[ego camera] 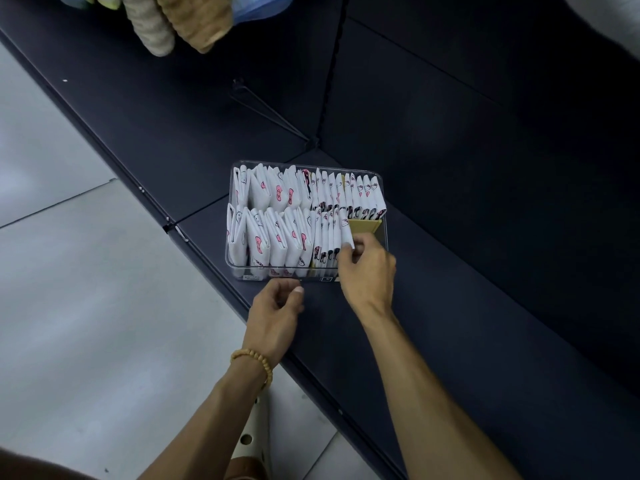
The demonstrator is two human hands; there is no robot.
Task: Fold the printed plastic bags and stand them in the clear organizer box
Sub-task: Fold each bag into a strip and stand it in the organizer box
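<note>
Clear organizer box (231,237) at frame centre, set on a dark shelf (485,271) and filled with 2 rows of folded printed plastic bags (277,216) stood on edge. At the right end of the nearer row, 1 folded bag (347,233) is pinched between thumb and fingers of the right hand (367,268), beside a yellow-brown card (365,225) inside the box. The left hand (277,306), loosely curled and holding nothing, is seen just below the box's near wall; a beaded bracelet (254,362) is worn on its wrist. Plush items (173,19) are visible at the upper left, and grey floor tiles (86,306) at the left.
</note>
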